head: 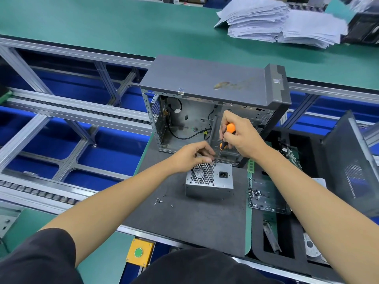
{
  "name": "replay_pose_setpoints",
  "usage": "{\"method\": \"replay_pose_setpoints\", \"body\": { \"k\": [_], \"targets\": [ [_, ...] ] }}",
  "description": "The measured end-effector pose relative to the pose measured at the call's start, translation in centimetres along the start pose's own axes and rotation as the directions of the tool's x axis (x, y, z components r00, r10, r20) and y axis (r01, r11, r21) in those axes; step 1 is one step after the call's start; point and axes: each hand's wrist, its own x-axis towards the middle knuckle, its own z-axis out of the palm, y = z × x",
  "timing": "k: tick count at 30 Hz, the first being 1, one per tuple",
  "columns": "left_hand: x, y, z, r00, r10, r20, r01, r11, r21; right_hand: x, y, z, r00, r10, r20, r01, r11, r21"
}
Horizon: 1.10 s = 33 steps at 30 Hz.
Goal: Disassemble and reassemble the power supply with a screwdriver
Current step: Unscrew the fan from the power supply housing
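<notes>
Both forearms reach to the power supply (pixel 209 179) mid-mat. Right hand (pixel 240 138) grips the screwdriver (pixel 224 143), hiding its handle; left hand (pixel 192 155) pinches near its half-hidden tip. Loose screws (pixel 161 201) lie left.

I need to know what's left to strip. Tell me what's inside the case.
Inside the case: black cables and a white connector against bare metal. The right hand and screwdriver cover the lower right.

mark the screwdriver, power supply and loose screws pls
screwdriver (pixel 230 128), head view, orange handle.
power supply (pixel 209 176), head view, perforated fan face.
loose screws (pixel 159 200), head view, cluster on the mat.
</notes>
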Motion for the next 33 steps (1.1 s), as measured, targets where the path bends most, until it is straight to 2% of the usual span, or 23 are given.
{"method": "replay_pose_setpoints", "body": {
  "k": [3, 5, 7, 11, 16, 22, 33],
  "targets": [
    [1.2, 0.0, 0.8, 0.997, -0.04, -0.071, 0.048, 0.993, 0.108, -0.4, 0.4, -0.7, 1.0, 0.0, 0.002, 0.0, 1.0, -0.026],
    [2.3, 0.2, 1.5, 0.991, -0.12, -0.053, 0.128, 0.975, 0.179, -0.7, 0.7, -1.1, 1.0, 0.0, -0.005, 0.0, 0.999, -0.035],
    [3.5, 0.5, 2.3, 0.98, -0.197, 0.034, 0.185, 0.958, 0.218, -1.0, 1.0, -1.5, 1.0, 0.008, -0.013, -0.008, 0.999, -0.042],
    [5.8, 1.2, 3.7, 0.94, -0.252, 0.229, 0.18, 0.938, 0.295, -1.5, 1.4, -2.1, 1.0, 0.015, -0.021, -0.016, 0.998, -0.057],
    [7.2, 1.0, 5.3, 0.893, -0.299, 0.336, 0.151, 0.903, 0.403, -2.3, 2.1, -2.3, 0.999, 0.022, -0.032, -0.023, 0.999, -0.048],
    [7.0, -0.4, 5.5, 0.922, -0.229, 0.312, 0.118, 0.934, 0.336, -2.6, 2.5, -2.0, 0.999, 0.034, -0.037, -0.036, 0.998, -0.059],
    [7.4, -1.2, 6.0, 0.943, -0.245, 0.224, 0.202, 0.959, 0.197, -2.5, 3.3, -1.4, 0.997, 0.056, -0.052, -0.061, 0.994, -0.089]
  ]
}}
